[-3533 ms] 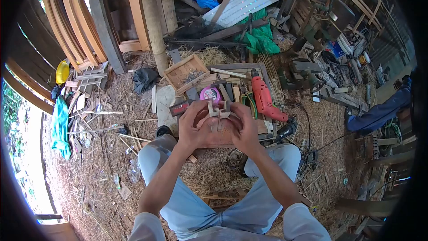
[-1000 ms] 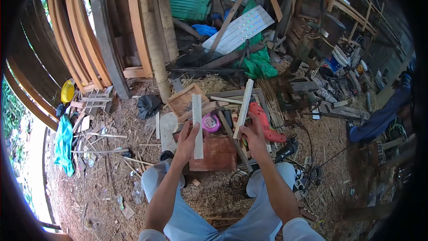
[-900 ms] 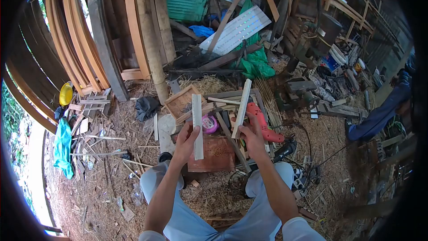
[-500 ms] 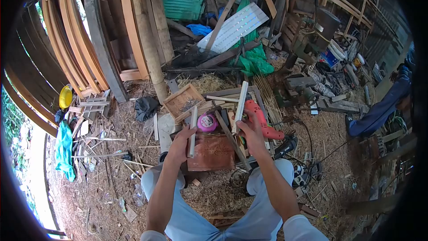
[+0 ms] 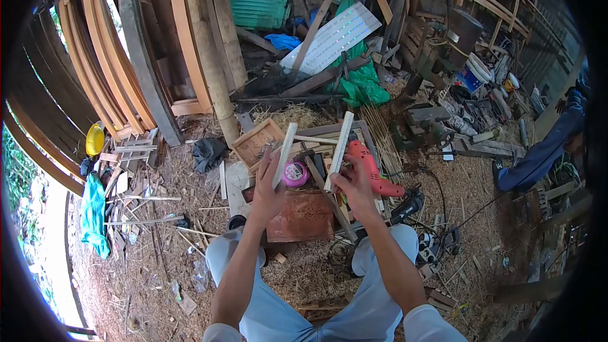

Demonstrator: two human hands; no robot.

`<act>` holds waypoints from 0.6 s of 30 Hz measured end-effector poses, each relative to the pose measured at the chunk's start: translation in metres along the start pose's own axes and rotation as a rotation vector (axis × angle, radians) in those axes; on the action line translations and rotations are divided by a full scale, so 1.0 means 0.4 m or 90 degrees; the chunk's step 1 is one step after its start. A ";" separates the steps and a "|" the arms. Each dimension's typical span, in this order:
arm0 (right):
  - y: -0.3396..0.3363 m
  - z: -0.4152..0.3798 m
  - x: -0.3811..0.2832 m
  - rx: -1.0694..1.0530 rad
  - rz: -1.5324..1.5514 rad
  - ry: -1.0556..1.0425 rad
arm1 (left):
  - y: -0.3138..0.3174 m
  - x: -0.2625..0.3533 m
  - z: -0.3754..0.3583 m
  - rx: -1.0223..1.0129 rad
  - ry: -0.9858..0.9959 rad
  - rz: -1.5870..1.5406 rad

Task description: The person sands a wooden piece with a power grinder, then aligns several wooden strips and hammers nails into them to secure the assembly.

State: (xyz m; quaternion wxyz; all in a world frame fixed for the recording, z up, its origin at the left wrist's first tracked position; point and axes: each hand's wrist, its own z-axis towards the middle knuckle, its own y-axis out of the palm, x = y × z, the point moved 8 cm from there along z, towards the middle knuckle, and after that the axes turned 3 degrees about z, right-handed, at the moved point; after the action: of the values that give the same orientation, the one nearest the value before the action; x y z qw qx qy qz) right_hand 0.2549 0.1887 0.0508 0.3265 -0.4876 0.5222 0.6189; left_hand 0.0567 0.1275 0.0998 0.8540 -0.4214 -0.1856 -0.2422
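A pale wooden strip (image 5: 285, 152) stands tilted in my left hand (image 5: 268, 185), held between the thumb and raised fingers. My right hand (image 5: 356, 188) is closed on a second pale strip (image 5: 340, 151), which leans slightly to the right. Between the two strips lies a round pink object (image 5: 296, 174), above a reddish-brown board (image 5: 299, 216). A dark wooden bar (image 5: 330, 198) runs diagonally beside that board. The red power tool (image 5: 373, 171) rests just right of my right hand, partly behind its fingers.
A shallow wooden box (image 5: 258, 140) sits behind my left hand. At the right are a black power tool (image 5: 408, 206) and cables. Wood scraps and shavings cover the ground. A person in dark blue clothing (image 5: 544, 145) is at the far right.
My left hand has turned and its strip has risen, now leaning to the right. The strip in my right hand has shifted slightly left.
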 end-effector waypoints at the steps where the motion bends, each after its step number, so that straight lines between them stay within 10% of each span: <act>1: 0.001 -0.006 0.005 -0.001 -0.001 0.001 | 0.006 0.006 0.001 0.000 -0.002 0.000; 18: 0.193 -0.088 0.043 -0.249 -0.165 -0.031 | 0.070 -0.058 -0.040 -0.119 -0.367 -0.595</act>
State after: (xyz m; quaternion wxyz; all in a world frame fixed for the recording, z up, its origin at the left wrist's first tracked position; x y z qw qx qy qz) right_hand 0.1881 0.1344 0.0605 0.3150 -0.5898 0.3173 0.6725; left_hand 0.0556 0.1353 0.0610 0.5294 -0.4172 -0.5565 -0.4858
